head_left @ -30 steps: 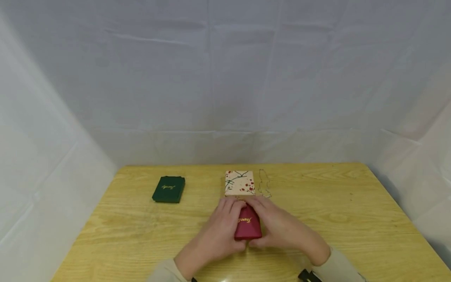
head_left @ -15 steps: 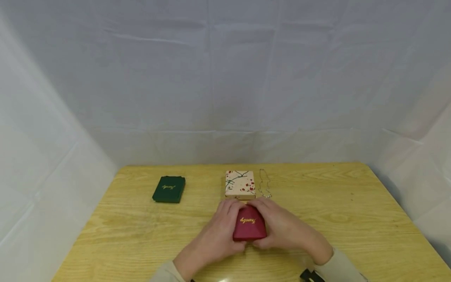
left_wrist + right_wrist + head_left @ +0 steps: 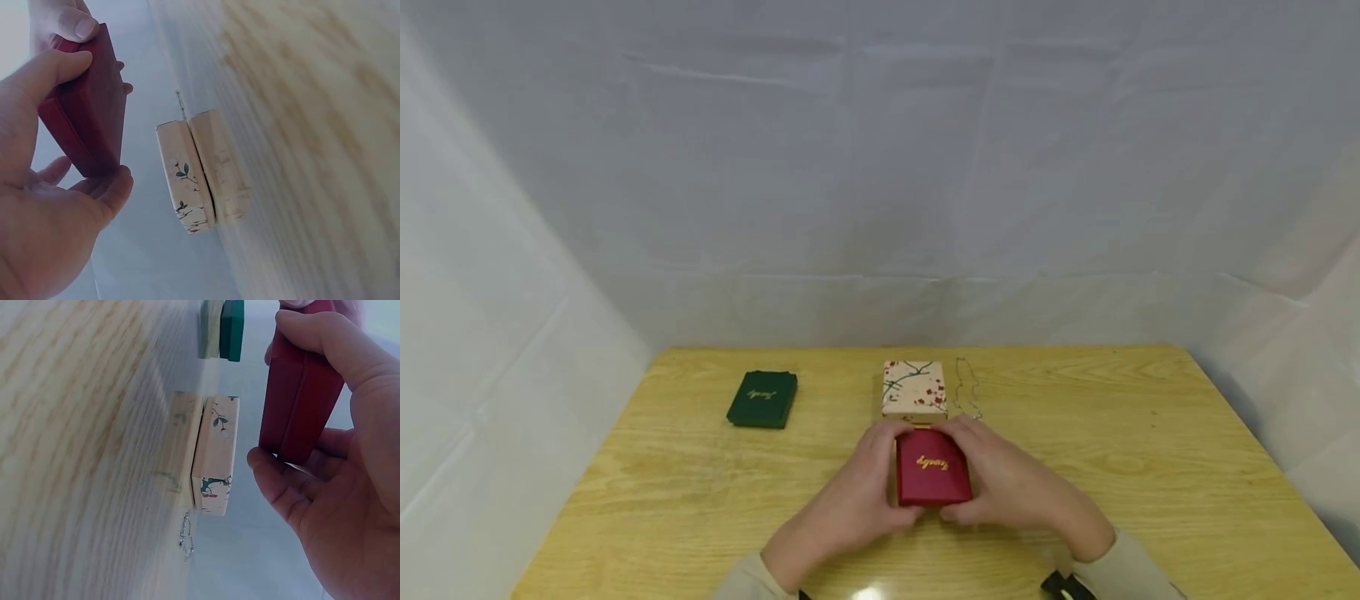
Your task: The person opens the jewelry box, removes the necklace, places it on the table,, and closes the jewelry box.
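Observation:
Both hands hold a closed red jewelry box (image 3: 934, 483) with gold lettering on its top. My left hand (image 3: 853, 500) grips its left side, thumb along the near edge and fingers at the far edge. On the opposite side my right hand (image 3: 1015, 483) grips it the same way. The wrist views show the red box (image 3: 94, 106) raised above the table, with thumbs and fingertips on opposite edges. Just beyond the hands lies a cream box (image 3: 913, 387) with a floral branch print. A thin silver chain necklace (image 3: 976, 385) lies to the right of that box.
A dark green jewelry box (image 3: 763, 402) with gold lettering lies at the back left of the wooden table (image 3: 1112, 433). White cloth (image 3: 925, 167) hangs behind the table and at both sides.
The red box has tilted so that its top faces the head camera more fully. My hands have spread slightly apart around it, uncovering more of the lettering. The other things stay put.

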Demonstrator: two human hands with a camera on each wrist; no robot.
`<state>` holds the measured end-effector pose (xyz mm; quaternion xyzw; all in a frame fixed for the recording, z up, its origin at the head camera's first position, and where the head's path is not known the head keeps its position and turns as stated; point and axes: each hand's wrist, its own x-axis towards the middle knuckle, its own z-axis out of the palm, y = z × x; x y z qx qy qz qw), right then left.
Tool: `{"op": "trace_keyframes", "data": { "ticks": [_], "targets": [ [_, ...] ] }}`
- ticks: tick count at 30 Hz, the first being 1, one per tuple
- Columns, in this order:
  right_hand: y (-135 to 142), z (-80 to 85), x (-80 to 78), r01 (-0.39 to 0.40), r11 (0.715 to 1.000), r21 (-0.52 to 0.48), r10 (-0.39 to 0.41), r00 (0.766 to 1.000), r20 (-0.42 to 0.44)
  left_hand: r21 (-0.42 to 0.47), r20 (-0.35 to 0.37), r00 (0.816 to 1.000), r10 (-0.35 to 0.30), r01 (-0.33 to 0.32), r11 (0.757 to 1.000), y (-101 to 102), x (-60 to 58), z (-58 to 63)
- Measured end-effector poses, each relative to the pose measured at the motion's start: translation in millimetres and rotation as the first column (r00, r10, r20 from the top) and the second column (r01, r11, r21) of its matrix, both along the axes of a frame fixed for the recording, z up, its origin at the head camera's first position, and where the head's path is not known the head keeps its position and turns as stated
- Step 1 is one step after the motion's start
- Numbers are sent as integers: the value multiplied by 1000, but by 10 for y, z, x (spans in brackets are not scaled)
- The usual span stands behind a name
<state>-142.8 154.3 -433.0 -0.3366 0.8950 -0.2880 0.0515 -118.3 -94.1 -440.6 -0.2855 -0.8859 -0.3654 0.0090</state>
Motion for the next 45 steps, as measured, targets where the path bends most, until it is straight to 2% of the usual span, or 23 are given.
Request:
{"op": "trace_keyframes", "data": {
  "ticks": [5, 16, 30, 45],
  "targets": [
    [-3, 4, -1, -1, 1000, 0, 1, 1000, -6, 11, 2, 1000, -15, 15, 1000, -10, -5, 14],
    [-12, -24, -6, 8, 998, 62, -3, 996, -91, -12, -21, 999, -35, 35, 999, -12, -19, 14],
    [2, -44, 6, 9, 998, 59, -6, 999, -44, 9, 4, 998, -63, 63, 998, -23, -7, -2],
    [8, -42, 6, 6, 1000, 25, -5, 1000, -31, 42, 96, 995, -28, 24, 999, -33, 7, 7]
  ]
}}
